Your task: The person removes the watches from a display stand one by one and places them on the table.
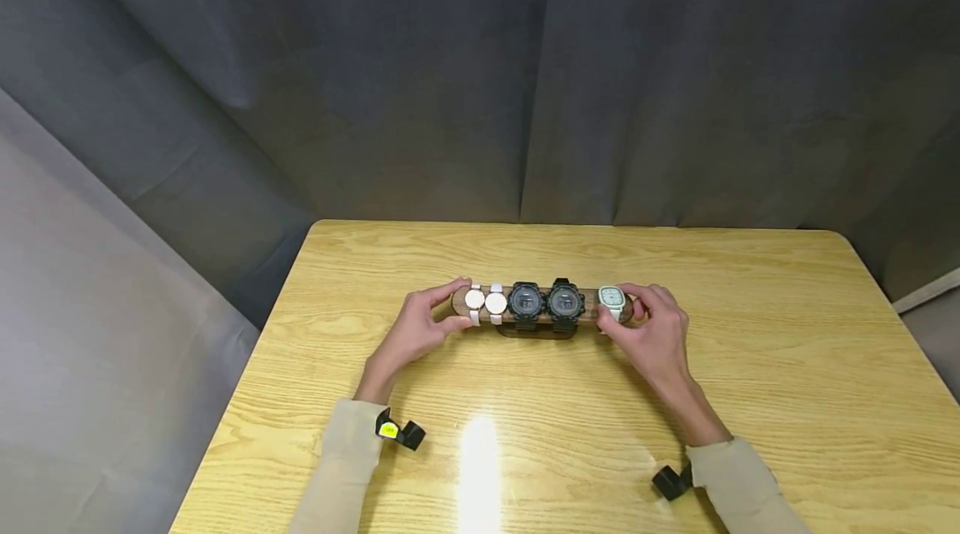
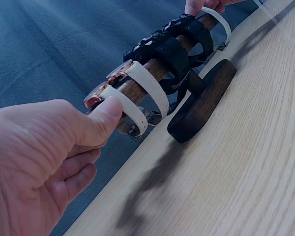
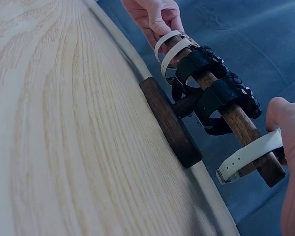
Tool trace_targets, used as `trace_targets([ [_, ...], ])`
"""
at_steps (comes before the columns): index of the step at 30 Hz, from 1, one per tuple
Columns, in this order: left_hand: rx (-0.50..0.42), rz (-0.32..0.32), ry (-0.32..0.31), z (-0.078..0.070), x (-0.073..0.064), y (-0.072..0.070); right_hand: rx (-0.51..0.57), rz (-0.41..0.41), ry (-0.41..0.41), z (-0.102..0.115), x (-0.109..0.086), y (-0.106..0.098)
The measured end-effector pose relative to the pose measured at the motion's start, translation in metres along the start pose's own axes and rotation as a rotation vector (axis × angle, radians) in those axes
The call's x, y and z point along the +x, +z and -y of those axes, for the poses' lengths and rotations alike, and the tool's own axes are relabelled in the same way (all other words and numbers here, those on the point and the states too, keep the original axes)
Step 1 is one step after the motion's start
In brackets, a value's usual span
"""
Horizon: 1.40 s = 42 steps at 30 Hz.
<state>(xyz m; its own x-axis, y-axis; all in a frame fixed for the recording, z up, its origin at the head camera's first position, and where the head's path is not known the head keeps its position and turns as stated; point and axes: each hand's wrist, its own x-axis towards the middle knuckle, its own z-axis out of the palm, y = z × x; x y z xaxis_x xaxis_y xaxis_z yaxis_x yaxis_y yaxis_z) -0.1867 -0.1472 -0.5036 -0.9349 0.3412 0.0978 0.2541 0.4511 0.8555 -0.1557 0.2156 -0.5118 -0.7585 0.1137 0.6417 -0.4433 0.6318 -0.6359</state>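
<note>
A dark wooden watch stand (image 1: 536, 333) carries several watches along its horizontal bar (image 3: 240, 124). My left hand (image 1: 417, 327) grips the bar's left end, its thumb against the white strap of the outermost rose-gold watch (image 1: 475, 298). Beside that sits a second white-strapped watch (image 1: 496, 302). Two chunky black digital watches (image 1: 527, 301) fill the middle. At the right end my right hand (image 1: 658, 336) holds a pale, square-faced watch (image 1: 611, 297) between thumb and fingers; its white strap (image 3: 250, 152) loops round the bar.
The stand's oval foot (image 2: 204, 101) rests on a light wood-grain table (image 1: 735, 292). Behind the table's far edge hangs a dark grey curtain (image 1: 420, 84). Black wrist cameras (image 1: 412, 435) sit at both sleeves.
</note>
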Motion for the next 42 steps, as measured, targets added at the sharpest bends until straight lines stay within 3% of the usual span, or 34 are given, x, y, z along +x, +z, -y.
trace_targets([
  [9,-0.004,0.003,0.005,0.000,0.000,-0.001,-0.011,-0.014,-0.024,-0.006,0.002,-0.001],
  [35,-0.002,0.002,0.002,0.003,0.000,0.001,-0.037,0.014,0.038,-0.008,0.004,-0.009],
  [42,-0.004,-0.001,-0.008,0.001,0.000,0.000,-0.042,-0.006,0.012,-0.010,0.008,-0.012],
])
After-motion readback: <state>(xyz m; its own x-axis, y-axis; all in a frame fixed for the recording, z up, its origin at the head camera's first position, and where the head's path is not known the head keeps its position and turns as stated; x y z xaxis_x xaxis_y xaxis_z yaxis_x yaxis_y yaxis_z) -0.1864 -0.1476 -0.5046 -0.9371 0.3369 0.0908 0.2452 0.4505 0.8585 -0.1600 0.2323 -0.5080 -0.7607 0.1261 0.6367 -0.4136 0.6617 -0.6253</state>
